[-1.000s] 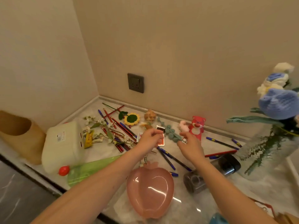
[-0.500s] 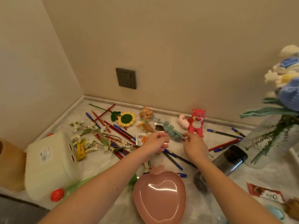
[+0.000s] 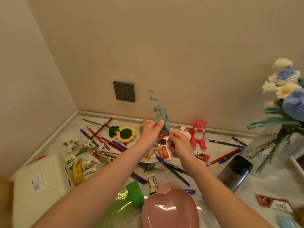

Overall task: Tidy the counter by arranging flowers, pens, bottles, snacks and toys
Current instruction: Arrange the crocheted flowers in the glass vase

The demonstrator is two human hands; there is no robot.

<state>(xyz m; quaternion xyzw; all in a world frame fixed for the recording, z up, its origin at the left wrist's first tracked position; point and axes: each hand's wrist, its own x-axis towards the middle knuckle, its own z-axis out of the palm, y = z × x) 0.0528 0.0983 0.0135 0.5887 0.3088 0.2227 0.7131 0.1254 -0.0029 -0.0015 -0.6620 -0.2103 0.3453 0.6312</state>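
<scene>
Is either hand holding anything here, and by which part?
Both hold the teal crocheted leaf sprig, upright: the left hand pinches its lower leaves, the right hand pinches the stem's bottom end.

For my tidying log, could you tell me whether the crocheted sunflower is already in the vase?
No, the sunflower lies flat on the counter among the pens.

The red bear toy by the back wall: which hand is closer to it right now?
Right. The right hand sits just left of the red bear toy, pinching the base of the green crochet sprig. The left hand grips the sprig further left.
</scene>
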